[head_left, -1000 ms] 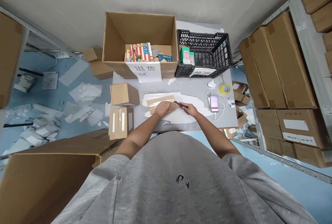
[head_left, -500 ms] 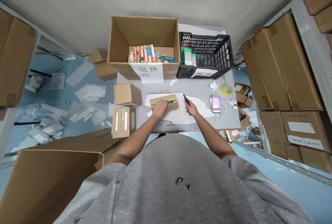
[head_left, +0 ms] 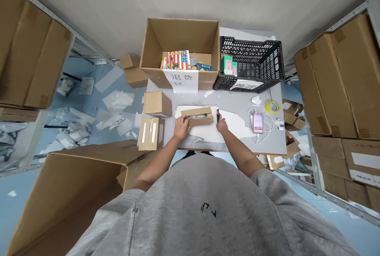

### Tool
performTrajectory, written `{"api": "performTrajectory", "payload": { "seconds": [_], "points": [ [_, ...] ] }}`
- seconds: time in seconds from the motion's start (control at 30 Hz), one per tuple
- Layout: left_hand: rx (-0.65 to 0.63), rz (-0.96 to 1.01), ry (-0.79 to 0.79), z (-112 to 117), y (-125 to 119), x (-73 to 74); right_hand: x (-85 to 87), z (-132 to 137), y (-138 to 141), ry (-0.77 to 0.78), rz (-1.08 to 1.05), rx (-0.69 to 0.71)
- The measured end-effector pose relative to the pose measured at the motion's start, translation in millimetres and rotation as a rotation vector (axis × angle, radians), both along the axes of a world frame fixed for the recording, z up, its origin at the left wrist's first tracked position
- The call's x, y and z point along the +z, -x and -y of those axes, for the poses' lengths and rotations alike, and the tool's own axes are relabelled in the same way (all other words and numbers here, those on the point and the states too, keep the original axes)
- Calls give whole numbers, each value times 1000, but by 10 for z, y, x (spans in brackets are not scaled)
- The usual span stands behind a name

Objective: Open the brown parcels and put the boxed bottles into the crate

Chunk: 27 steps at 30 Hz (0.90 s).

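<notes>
A small, narrow cardboard box (head_left: 202,122) lies on the table with its top flaps parted, showing a clear or whitish item with a green part (head_left: 204,116) inside. At the box's left end, my left hand (head_left: 181,128) grips its near edge, fingers curled over the flap. My right hand (head_left: 222,124) is wrapped round a red and black utility knife (head_left: 218,116), just off the box's right end. The knife points away from me and its blade is too small to make out. White paper (head_left: 234,123) lies underneath.
Behind stand a big open carton (head_left: 151,72) with books and a black plastic crate (head_left: 252,78) with green boxes. Two closed boxes (head_left: 157,103) sit on the left. A phone (head_left: 257,123) with a white cable and yellow tape (head_left: 272,107) lie right. A large open carton (head_left: 74,192) is lower left.
The box's flaps have spread wider, uncovering more of the item inside. My left hand has shifted from the middle of the box to its left end. The whole view has swung left.
</notes>
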<state>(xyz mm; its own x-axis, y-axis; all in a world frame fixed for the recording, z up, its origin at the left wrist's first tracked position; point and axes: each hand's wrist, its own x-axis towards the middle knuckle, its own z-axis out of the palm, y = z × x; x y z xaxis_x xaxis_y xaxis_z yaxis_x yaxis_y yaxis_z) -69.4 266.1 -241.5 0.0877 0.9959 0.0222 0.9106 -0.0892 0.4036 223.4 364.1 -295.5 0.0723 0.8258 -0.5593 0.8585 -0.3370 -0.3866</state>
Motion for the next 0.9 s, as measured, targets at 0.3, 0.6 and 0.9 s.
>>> {"api": "performTrajectory", "payload": {
  "seconds": [0.3,0.6,0.9],
  "points": [
    [-55,36,-34,37,66,-22,587,-106,316,-358,-285,206],
    [-128,84,-70,81,95,-32,698,17,746,-342,-213,477],
    [-159,137,-3,269,65,-277,509,336,730,-315,-42,587]
  ]
}}
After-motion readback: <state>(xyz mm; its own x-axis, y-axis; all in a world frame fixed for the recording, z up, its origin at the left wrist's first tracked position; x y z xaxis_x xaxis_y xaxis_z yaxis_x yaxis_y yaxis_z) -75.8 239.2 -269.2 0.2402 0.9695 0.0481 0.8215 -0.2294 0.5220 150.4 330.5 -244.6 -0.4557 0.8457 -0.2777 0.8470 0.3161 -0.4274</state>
